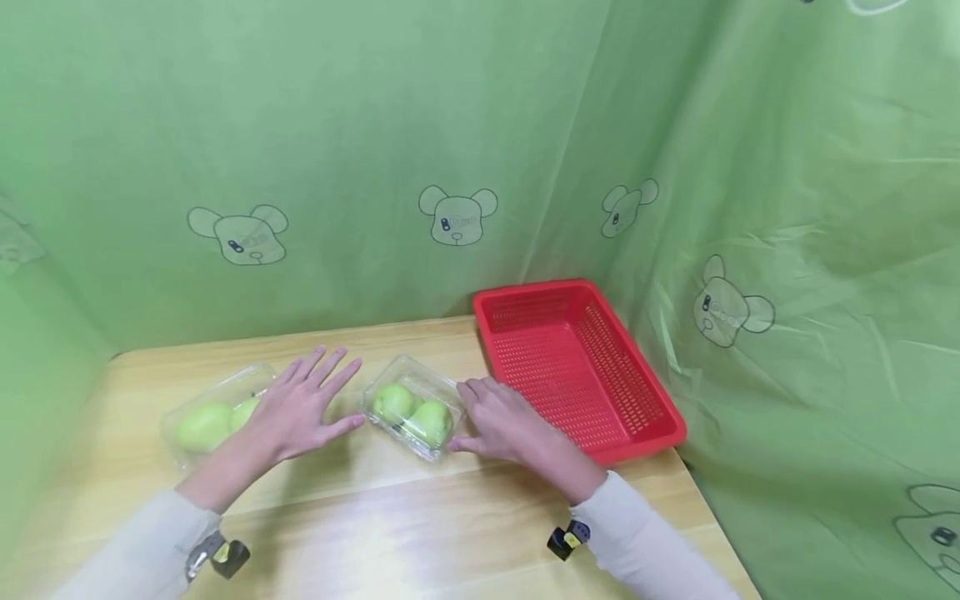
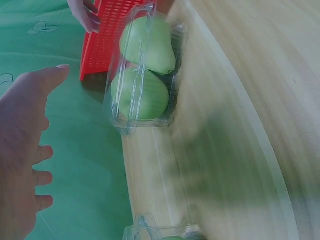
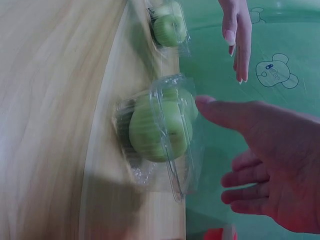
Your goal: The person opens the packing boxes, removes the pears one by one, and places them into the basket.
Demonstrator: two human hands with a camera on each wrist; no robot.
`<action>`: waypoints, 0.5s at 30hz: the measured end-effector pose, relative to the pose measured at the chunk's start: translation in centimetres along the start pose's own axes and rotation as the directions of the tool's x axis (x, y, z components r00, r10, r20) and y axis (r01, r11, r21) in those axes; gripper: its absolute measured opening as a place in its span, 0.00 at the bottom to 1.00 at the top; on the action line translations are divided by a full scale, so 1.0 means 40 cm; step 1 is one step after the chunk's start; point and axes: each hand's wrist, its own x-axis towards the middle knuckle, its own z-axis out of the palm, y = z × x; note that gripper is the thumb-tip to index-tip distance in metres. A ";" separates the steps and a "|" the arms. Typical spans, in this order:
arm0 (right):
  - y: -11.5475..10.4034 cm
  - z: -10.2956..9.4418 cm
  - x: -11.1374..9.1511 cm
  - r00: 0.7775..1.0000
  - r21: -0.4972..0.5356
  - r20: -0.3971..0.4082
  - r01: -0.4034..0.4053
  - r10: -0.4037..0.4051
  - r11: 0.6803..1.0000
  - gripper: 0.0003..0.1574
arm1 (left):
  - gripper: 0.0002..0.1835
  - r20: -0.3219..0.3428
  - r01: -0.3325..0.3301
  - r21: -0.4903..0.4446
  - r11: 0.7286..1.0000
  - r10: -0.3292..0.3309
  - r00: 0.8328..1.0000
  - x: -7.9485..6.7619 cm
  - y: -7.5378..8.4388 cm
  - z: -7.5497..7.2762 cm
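Two green pears (image 1: 412, 412) lie in a lidded clear plastic box (image 1: 422, 375) on the wooden table. Beside its right end is my right hand (image 1: 498, 421), thumb and fingers apart. In the right wrist view the thumb (image 3: 225, 111) tip points at the lid edge, while the other fingers curve loosely with nothing between them. My left hand (image 1: 296, 412) hovers with spread fingers between this box and a second clear plastic box (image 1: 176, 408), which also has green pears (image 1: 204, 427) inside. Its forearm and palm partly hide that second box.
A red plastic basket (image 1: 551, 358) with perforated sides stands at the table's back right, behind my right hand. Green curtains (image 1: 360, 167) with bear-head prints rise behind and on both sides of the wooden table (image 1: 360, 533).
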 end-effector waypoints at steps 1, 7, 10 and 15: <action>-0.002 0.003 0.002 1.000 -0.011 -0.004 -0.001 0.001 1.000 0.58 | 0.45 -0.002 -0.001 0.001 1.000 0.001 1.000 0.001 -0.001 0.002; -0.017 0.020 0.005 1.000 -0.014 -0.023 -0.013 0.013 1.000 0.46 | 0.45 -0.005 -0.004 -0.012 1.000 0.004 1.000 0.000 -0.007 0.022; -0.024 0.022 0.004 0.999 0.006 -0.014 -0.039 0.040 0.999 0.40 | 0.44 -0.015 -0.013 -0.026 1.000 0.013 1.000 0.006 -0.008 0.032; -0.034 0.027 0.002 0.995 0.061 0.009 -0.098 0.098 0.993 0.33 | 0.42 -0.013 -0.014 -0.058 0.998 0.013 1.000 0.015 -0.008 0.044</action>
